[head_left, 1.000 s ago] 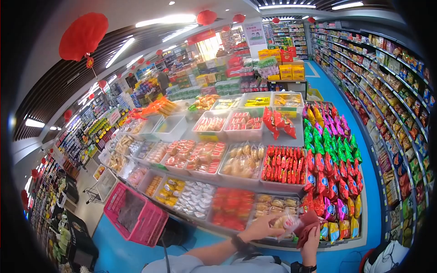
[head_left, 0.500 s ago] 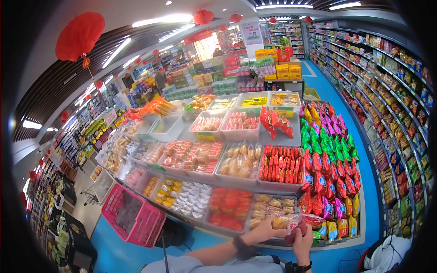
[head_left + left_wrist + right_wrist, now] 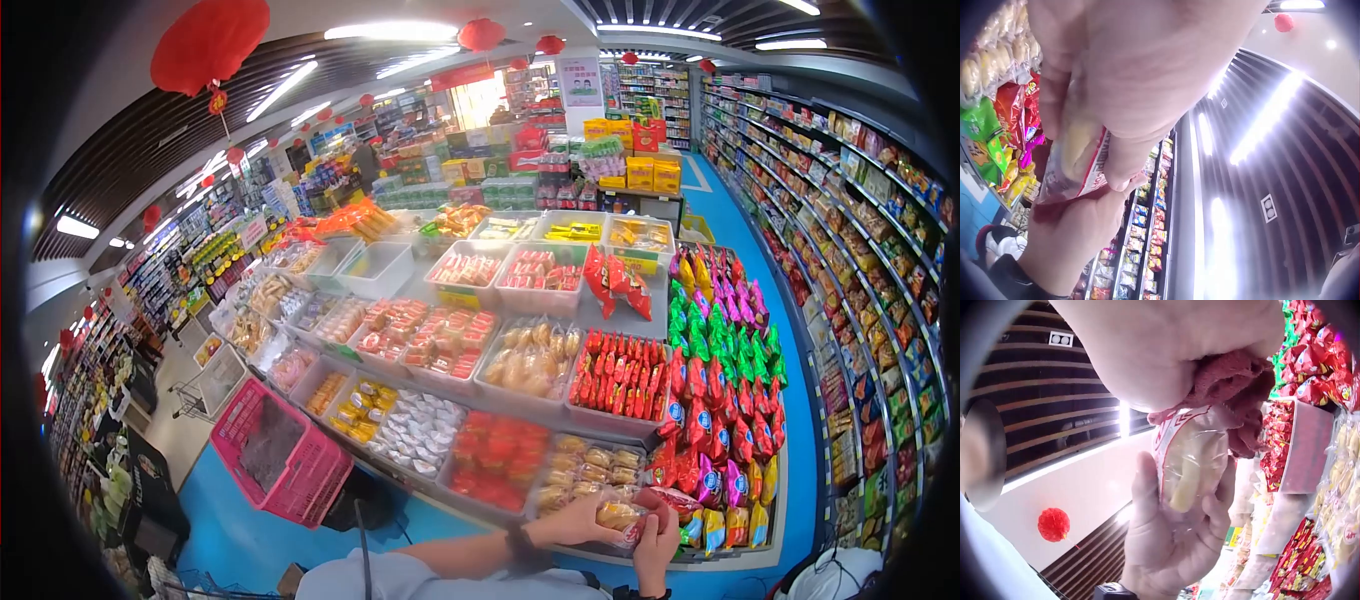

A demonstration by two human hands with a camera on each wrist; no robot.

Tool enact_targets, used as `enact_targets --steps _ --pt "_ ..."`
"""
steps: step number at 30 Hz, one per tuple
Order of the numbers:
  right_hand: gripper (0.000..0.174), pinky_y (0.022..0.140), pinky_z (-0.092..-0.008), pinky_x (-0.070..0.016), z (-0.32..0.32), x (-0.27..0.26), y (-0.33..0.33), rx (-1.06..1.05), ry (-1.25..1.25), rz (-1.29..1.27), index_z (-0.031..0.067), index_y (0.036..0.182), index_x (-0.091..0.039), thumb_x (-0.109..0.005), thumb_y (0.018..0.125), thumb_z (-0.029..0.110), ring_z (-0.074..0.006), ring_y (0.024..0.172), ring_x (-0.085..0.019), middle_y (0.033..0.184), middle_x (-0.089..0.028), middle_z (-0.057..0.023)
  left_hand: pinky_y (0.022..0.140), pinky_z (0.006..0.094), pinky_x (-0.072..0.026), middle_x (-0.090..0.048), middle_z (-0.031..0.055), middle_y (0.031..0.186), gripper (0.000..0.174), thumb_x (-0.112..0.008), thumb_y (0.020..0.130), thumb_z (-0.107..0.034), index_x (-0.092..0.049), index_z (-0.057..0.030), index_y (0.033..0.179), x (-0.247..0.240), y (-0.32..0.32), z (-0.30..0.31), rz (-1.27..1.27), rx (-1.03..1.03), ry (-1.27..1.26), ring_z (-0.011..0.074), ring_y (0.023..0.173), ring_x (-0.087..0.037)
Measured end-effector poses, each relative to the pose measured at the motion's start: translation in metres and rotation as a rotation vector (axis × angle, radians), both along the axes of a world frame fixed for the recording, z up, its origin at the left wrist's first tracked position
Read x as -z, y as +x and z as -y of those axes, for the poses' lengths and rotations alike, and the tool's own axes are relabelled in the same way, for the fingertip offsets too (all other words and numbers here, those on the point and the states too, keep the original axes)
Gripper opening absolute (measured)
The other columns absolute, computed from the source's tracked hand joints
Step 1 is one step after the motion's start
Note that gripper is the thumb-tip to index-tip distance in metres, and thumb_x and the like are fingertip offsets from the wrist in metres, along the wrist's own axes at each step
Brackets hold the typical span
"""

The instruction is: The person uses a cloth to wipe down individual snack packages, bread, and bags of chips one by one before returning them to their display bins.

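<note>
Over the front edge of the snack display, my left hand (image 3: 572,522) grips a clear-wrapped pastry (image 3: 1194,465) with red print on its film. In the right wrist view its thumb and fingers curl round the packet's sides. My right hand (image 3: 655,548) holds a bunched dark red cloth (image 3: 1235,381) against the packet's other end. Part of the cloth is hidden inside that hand. Close behind my hands lies a tray of similar wrapped pastries (image 3: 592,462).
Red-wrapped packets (image 3: 500,450) fill the neighbouring tray. Red, purple and yellow bags (image 3: 710,480) are piled right of my hands. A pink shopping basket (image 3: 325,485) stands at front left. Tall snack shelves (image 3: 850,300) line the right side across a blue aisle (image 3: 800,400).
The cloth has come in from beside the packet to press against it, and the hands have drawn closer together. The head view has shifted slightly.
</note>
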State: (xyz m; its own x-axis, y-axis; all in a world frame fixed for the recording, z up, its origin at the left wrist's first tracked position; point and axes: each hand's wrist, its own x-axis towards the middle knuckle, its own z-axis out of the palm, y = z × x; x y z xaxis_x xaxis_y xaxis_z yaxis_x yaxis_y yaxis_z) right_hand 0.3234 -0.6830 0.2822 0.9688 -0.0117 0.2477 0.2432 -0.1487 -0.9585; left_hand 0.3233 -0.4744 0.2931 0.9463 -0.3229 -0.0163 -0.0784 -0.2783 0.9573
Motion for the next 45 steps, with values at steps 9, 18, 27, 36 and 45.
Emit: enact_targets --steps 9,18,27,36,45 --pt "0.015 0.07 -0.028 -0.045 0.014 0.009 0.007 -0.008 0.006 -0.176 0.0006 0.108 -0.071 -0.067 0.102 0.013 -0.0088 0.077 -0.054 0.084 -0.059 0.0005 0.11 0.0399 -0.0509 -0.065 0.0188 0.137 0.079 -0.092 0.086 -0.037 -0.054 0.0015 0.143 -0.014 0.0 -0.014 -0.203 -0.199 0.051 0.0288 0.129 -0.064" --pt "0.053 0.113 -0.0341 -0.0474 0.004 0.014 -0.002 -0.53 0.094 -0.322 0.0019 0.159 -0.05 -0.05 0.116 0.032 -0.0206 0.135 -0.061 0.149 -0.065 -0.0136 0.091 0.0385 -0.0573 -0.076 0.0116 0.11 0.064 -0.087 0.086 -0.044 -0.07 -0.0103 0.137 0.034 0.003 -0.025 0.31 0.149 0.269 0.028 0.099 -0.072" --pt "0.062 0.12 -0.0439 -0.044 0.008 -0.018 -0.007 -0.531 -0.098 -0.217 0.0032 0.162 -0.044 -0.058 0.107 0.027 -0.0349 0.145 -0.057 0.158 -0.058 -0.0195 0.077 0.0359 -0.0593 -0.079 0.012 0.097 0.052 -0.095 0.078 -0.028 -0.077 -0.003 0.119 -0.033 -0.01 0.005 -0.156 0.104 0.273 0.0224 0.084 -0.074" --pt "0.052 0.105 -0.0368 -0.0546 0.034 0.031 -0.019 -0.421 0.078 -0.483 -0.0008 0.15 -0.056 -0.07 0.104 0.019 -0.0197 0.121 -0.069 0.137 -0.071 -0.0107 0.075 0.0297 -0.0601 -0.078 0.0052 0.092 0.037 -0.093 0.085 -0.018 -0.077 -0.0025 0.115 0.002 0.007 -0.039 -0.25 0.015 0.385 0.0122 0.079 -0.073" --pt "0.041 0.087 -0.0295 -0.0604 0.08 0.062 -0.017 0.053 0.493 -0.779 0.0004 0.145 -0.058 -0.067 0.108 0.017 -0.0139 0.105 -0.071 0.123 -0.071 -0.0083 0.1 0.0413 -0.0584 -0.067 0.0069 0.133 0.044 -0.066 0.106 -0.008 -0.05 -0.0149 0.146 0.153 0.009 -0.137 -0.815 -0.462 -0.646 0.0222 0.119 -0.07"
